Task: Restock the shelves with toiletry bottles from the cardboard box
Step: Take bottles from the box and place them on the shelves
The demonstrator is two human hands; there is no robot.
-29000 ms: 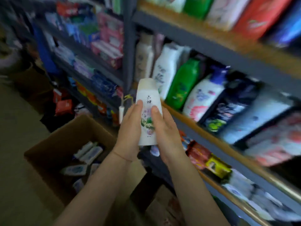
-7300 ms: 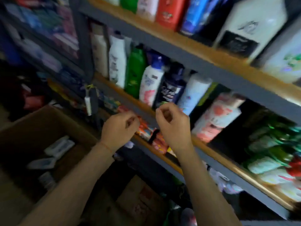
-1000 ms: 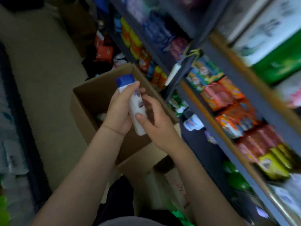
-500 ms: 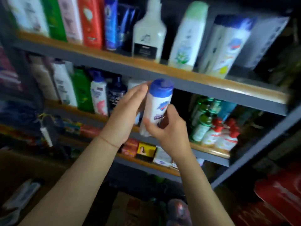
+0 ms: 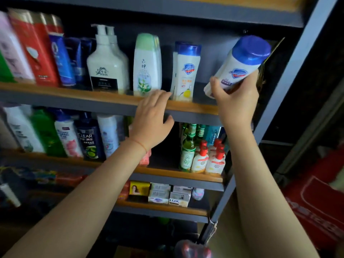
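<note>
While my right hand grips white blue-capped bottle low on its body, bottle tilts rightward above upper shelf, near its right end. Left hand released, fingers resting on shelf's front edge, touching base of matching blue-capped bottle standing there.

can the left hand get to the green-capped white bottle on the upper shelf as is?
Probably yes. The left hand rests open on the shelf edge just below the green-capped white bottle, holding nothing, and nothing stands in front of that bottle.
</note>
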